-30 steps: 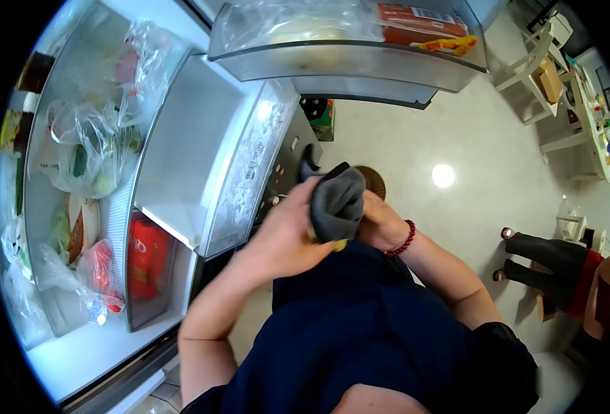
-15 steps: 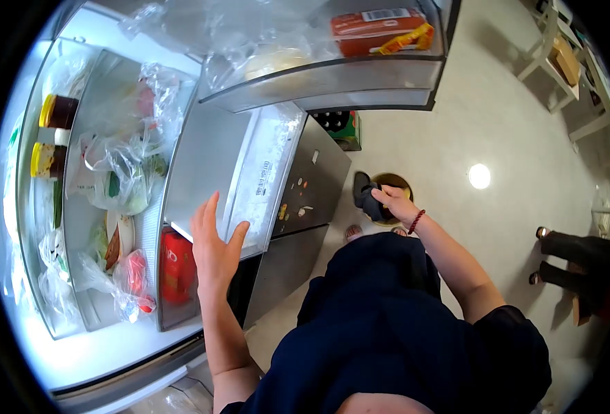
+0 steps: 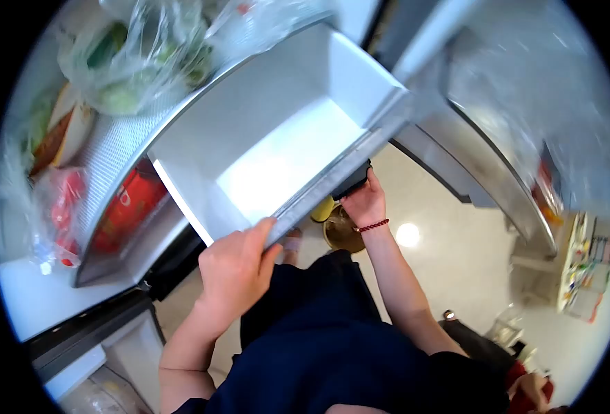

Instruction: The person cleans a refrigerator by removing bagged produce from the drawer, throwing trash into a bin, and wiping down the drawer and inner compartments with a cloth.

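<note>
A pale, bare-bottomed fridge drawer (image 3: pixel 212 131) is pulled out in front of me. My left hand (image 3: pixel 234 269) grips the near corner of its front rim, thumb and fingers closed over the edge. Beyond the drawer front, my right hand (image 3: pixel 365 204), with a red bead bracelet on the wrist, is closed on a dark grey cloth-like thing (image 3: pixel 353 182). The drawer hides part of that thing. Below the right hand, a round brownish basin (image 3: pixel 344 238) stands on the floor near my feet, with something yellow (image 3: pixel 323 209) beside its rim.
Left of the drawer, a fridge shelf (image 3: pixel 115 141) carries bagged vegetables (image 3: pixel 132 76) and a red bagged item (image 3: pixel 63 200). A red package (image 3: pixel 129 210) sits in the compartment beneath. The open door's bin (image 3: pixel 487 155) juts out at right. Another person's dark-clothed leg (image 3: pixel 477 348) shows lower right.
My left hand, open beside the drawer before, now holds its front rim. My view has turned and come closer to the drawer. The dark grey thing is still in my right hand.
</note>
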`<state>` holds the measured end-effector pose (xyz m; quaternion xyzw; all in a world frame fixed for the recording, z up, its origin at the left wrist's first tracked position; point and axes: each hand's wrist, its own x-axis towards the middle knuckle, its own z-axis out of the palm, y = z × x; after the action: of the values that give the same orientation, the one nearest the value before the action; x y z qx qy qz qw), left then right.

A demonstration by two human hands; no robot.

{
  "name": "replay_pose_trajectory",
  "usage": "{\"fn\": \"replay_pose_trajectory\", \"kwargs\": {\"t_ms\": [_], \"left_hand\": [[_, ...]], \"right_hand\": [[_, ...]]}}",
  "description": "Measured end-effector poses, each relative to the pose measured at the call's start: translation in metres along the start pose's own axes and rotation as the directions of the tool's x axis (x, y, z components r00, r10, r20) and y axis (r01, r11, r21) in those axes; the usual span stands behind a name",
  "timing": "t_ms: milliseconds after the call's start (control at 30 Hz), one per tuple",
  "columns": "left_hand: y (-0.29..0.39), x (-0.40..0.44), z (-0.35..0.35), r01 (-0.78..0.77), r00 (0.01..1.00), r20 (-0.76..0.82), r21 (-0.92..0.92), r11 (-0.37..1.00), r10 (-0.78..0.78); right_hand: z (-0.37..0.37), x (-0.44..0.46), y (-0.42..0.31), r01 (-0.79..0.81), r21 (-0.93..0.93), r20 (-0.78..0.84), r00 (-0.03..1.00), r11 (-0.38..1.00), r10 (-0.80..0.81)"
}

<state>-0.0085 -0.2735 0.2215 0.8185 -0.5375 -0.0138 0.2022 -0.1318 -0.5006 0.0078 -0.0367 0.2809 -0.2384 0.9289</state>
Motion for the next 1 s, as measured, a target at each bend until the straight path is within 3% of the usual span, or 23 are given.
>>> {"fn": "replay_pose_trajectory", "kwargs": {"t_ms": [200, 233, 300, 600, 867, 1000], "left_hand": [[-0.018, 0.001, 0.007, -0.091, 0.996, 0.009, -0.099, 0.991, 0.092], [-0.018, 0.003, 0.003, -0.107, 0.994, 0.028, -0.102, 0.989, 0.110], [-0.017, 0.005, -0.003, -0.082, 0.994, 0.068, -0.132, 0.988, 0.091], [-0.017, 0.009, -0.002, -0.041, 0.991, 0.119, -0.139, 0.989, 0.057], [-0.018, 0.008, -0.004, -0.036, 0.985, 0.162, -0.159, 0.987, 0.062], [-0.018, 0.008, -0.004, -0.034, 0.983, 0.175, -0.160, 0.986, 0.063]], "right_hand": [[0.005, 0.004, 0.011, 0.082, -0.093, 0.114, 0.991, 0.992, -0.071], [0.003, 0.012, 0.010, 0.025, -0.069, 0.056, 0.998, 0.997, -0.021], [-0.001, 0.020, 0.015, 0.118, -0.220, 0.171, 0.982, 0.968, -0.081], [0.003, -0.032, 0.066, -0.134, -0.272, -0.126, 0.987, 0.953, 0.103], [0.010, 0.003, 0.034, -0.011, -0.236, 0.005, 1.000, 0.972, 0.013], [0.002, -0.020, 0.072, -0.169, -0.216, -0.085, 0.984, 0.962, 0.154]]}}
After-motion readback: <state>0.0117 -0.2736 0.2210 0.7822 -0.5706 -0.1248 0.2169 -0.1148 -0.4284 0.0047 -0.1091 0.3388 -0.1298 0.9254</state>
